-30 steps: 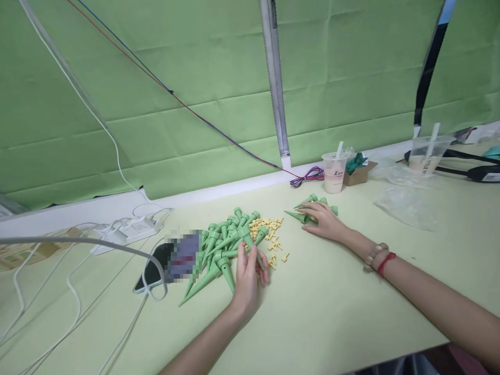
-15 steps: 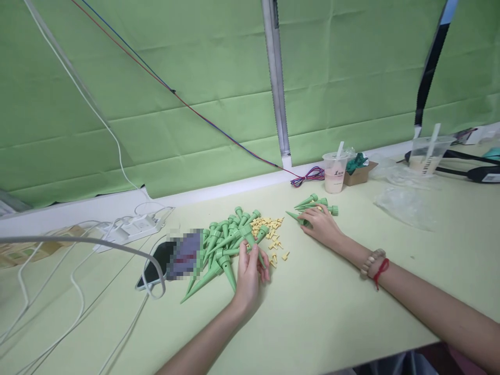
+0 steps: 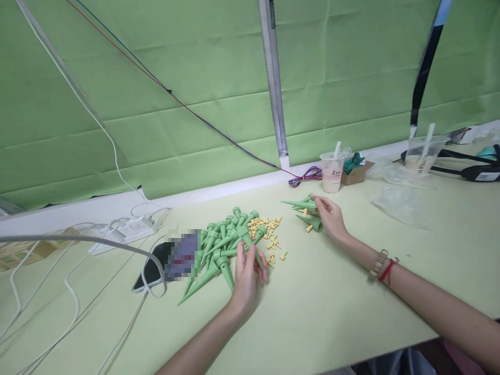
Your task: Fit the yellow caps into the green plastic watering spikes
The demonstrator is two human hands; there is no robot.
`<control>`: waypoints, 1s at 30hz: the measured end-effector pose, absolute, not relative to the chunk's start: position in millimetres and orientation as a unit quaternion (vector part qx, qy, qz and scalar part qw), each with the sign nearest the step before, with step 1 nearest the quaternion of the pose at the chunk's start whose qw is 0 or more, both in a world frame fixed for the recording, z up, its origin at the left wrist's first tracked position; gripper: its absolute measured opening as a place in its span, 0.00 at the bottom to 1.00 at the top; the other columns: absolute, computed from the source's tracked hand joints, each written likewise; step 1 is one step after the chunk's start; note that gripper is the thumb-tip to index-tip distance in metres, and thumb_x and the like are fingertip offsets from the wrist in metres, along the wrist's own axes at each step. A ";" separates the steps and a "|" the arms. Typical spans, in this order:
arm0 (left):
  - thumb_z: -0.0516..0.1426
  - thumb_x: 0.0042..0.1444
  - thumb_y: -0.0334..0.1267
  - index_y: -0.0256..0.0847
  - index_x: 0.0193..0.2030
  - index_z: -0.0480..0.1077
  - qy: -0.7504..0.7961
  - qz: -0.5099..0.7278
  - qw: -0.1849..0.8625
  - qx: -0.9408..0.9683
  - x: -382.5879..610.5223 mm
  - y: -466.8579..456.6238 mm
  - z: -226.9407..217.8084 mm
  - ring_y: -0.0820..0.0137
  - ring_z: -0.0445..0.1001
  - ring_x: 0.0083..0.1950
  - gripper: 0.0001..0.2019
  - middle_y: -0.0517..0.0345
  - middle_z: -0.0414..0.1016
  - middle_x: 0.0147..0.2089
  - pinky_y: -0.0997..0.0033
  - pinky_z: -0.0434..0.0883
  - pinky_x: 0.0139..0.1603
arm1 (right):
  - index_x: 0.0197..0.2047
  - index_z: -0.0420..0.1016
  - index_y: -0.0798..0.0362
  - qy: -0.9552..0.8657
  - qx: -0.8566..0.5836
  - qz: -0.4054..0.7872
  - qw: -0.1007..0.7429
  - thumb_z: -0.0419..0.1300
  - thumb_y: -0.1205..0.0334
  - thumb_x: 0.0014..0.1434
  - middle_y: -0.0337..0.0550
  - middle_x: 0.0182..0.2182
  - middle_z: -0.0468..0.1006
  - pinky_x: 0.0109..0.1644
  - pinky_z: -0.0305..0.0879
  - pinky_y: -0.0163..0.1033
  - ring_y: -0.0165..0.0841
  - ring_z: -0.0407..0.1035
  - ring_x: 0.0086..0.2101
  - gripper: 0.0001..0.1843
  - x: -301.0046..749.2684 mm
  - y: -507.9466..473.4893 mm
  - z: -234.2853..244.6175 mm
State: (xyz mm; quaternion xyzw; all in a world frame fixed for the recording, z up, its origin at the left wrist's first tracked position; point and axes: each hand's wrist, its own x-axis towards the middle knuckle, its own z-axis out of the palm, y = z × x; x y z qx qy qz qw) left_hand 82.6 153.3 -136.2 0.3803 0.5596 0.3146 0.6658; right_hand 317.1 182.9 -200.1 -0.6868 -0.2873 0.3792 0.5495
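A heap of green cone-shaped plastic spikes (image 3: 219, 247) lies mid-table, with small yellow plastic pieces (image 3: 269, 232) scattered beside it. My left hand (image 3: 247, 276) rests at the heap's near edge, fingers curled round one green spike (image 3: 250, 245). Farther right, my right hand (image 3: 331, 217) is closed on a green spike (image 3: 302, 205) lifted off a smaller group of spikes (image 3: 312, 223). A beaded bracelet and a red string sit on my right wrist (image 3: 385, 265).
A phone (image 3: 154, 268) and white cables (image 3: 78, 281) lie to the left, with a power strip (image 3: 128, 229) behind. A drink cup with straw (image 3: 330, 172), a small cardboard box (image 3: 356, 172), another cup (image 3: 420, 155) and a clear plastic bag (image 3: 402, 205) stand at the back right.
My right hand went from lying flat over the small group of spikes to gripping one and lifting it, tip pointing left. My left hand has barely moved.
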 end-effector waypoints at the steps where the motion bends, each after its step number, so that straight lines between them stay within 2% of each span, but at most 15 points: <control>1: 0.50 0.57 0.52 0.44 0.35 0.52 0.559 0.315 0.666 0.380 82.5 153.4 -136.2 0.78 0.61 0.14 0.15 0.69 0.64 0.23 0.79 0.57 0.13 | 0.41 0.73 0.56 -0.286 -0.689 0.383 0.544 0.57 0.45 0.51 0.49 0.41 0.76 0.41 0.71 0.40 0.35 0.73 0.38 0.23 319.1 183.3 -199.9; 4: 0.50 0.57 0.53 0.44 0.35 0.52 0.559 0.315 0.669 0.375 82.4 153.5 -135.4 0.77 0.62 0.15 0.16 0.69 0.65 0.23 0.79 0.57 0.13 | 0.39 0.74 0.57 -0.348 -0.702 0.395 0.480 0.60 0.48 0.49 0.48 0.35 0.77 0.36 0.70 0.39 0.34 0.72 0.33 0.21 320.6 180.8 -195.3; 7: 0.52 0.55 0.53 0.44 0.35 0.52 0.560 0.315 0.675 0.363 83.1 153.4 -134.3 0.78 0.62 0.15 0.17 0.68 0.65 0.23 0.79 0.58 0.14 | 0.36 0.75 0.56 -0.524 -0.667 0.390 0.359 0.61 0.53 0.50 0.45 0.32 0.77 0.34 0.67 0.39 0.32 0.70 0.28 0.15 315.5 173.7 -187.2; 11: 0.52 0.54 0.55 0.43 0.38 0.54 0.556 0.327 0.679 0.350 84.5 153.8 -134.4 0.77 0.62 0.15 0.18 0.68 0.65 0.22 0.79 0.59 0.15 | 0.34 0.76 0.52 -0.724 -0.590 0.289 0.210 0.61 0.59 0.51 0.42 0.34 0.76 0.44 0.62 0.43 0.33 0.69 0.32 0.08 311.3 166.3 -185.1; 16: 0.51 0.54 0.58 0.43 0.41 0.56 0.558 0.353 0.666 0.346 85.1 155.0 -134.8 0.74 0.65 0.17 0.20 0.66 0.65 0.20 0.76 0.63 0.17 | 0.35 0.76 0.51 -0.755 -0.611 0.198 0.128 0.57 0.66 0.54 0.44 0.38 0.75 0.44 0.57 0.43 0.37 0.69 0.40 0.07 324.6 167.3 -200.1; 20: 0.53 0.54 0.53 0.41 0.42 0.55 0.569 0.372 0.648 0.342 86.1 156.6 -133.3 0.70 0.72 0.23 0.19 0.62 0.70 0.22 0.73 0.68 0.24 | 0.38 0.76 0.52 -0.748 -0.638 0.148 0.108 0.55 0.67 0.56 0.47 0.41 0.74 0.48 0.55 0.47 0.41 0.67 0.44 0.09 324.9 167.5 -204.6; 24: 0.58 0.51 0.49 0.40 0.45 0.56 0.571 0.395 0.646 0.319 86.8 157.6 -133.6 0.67 0.75 0.30 0.21 0.54 0.75 0.34 0.67 0.72 0.33 | 0.50 0.71 0.50 -0.769 -0.586 0.197 0.165 0.50 0.65 0.62 0.46 0.47 0.73 0.53 0.54 0.46 0.37 0.65 0.49 0.15 294.1 162.5 -199.3; 27: 0.61 0.47 0.47 0.39 0.40 0.62 0.579 0.392 0.647 0.305 85.5 159.3 -133.9 0.66 0.76 0.36 0.19 0.49 0.73 0.43 0.68 0.72 0.36 | 0.53 0.69 0.48 -0.795 -0.510 0.266 0.191 0.45 0.63 0.65 0.44 0.50 0.72 0.53 0.55 0.44 0.34 0.63 0.52 0.17 266.5 159.2 -195.7; 30: 0.63 0.44 0.46 0.38 0.33 0.65 0.594 0.393 0.630 0.310 82.9 162.7 -132.9 0.68 0.74 0.37 0.16 0.53 0.71 0.39 0.71 0.72 0.36 | 0.52 0.70 0.49 -0.799 -0.477 0.307 0.202 0.45 0.59 0.66 0.45 0.50 0.73 0.54 0.55 0.43 0.33 0.64 0.51 0.17 252.7 158.5 -191.2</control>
